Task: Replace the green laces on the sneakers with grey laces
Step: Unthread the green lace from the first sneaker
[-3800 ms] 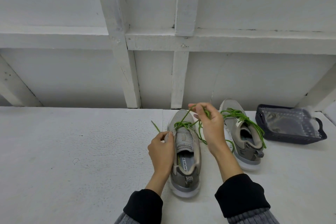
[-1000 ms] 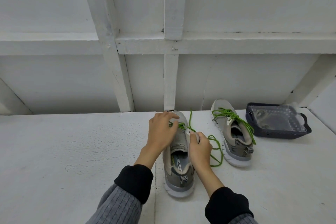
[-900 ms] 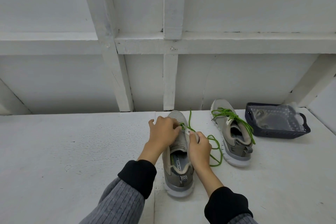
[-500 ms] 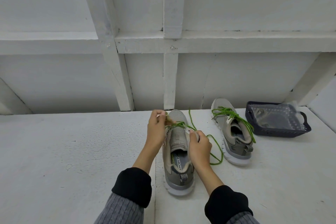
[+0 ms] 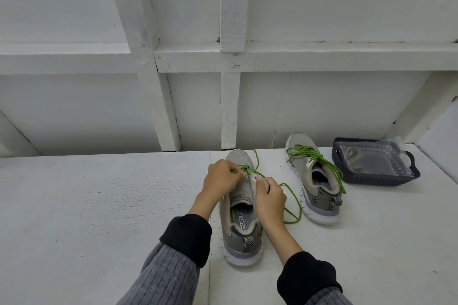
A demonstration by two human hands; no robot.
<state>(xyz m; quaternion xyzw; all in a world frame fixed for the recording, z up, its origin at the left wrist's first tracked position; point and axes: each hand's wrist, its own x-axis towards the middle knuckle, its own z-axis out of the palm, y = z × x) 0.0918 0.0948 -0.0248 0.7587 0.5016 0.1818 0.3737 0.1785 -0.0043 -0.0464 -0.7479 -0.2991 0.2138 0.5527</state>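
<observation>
Now we are unlacing the near sneaker [image 5: 241, 208], which lies under both our hands on the table [image 5: 99, 205]. Our left hand [image 5: 221, 177] pinches the green lace [image 5: 292, 202] at the front eyelets, while our right hand [image 5: 270, 197] grips the sneaker's side to steady it. Beyond the right hand, the second sneaker [image 5: 314, 178] remains fully laced. Next, we judge, comes drawing the lace free of its last eyelets.
</observation>
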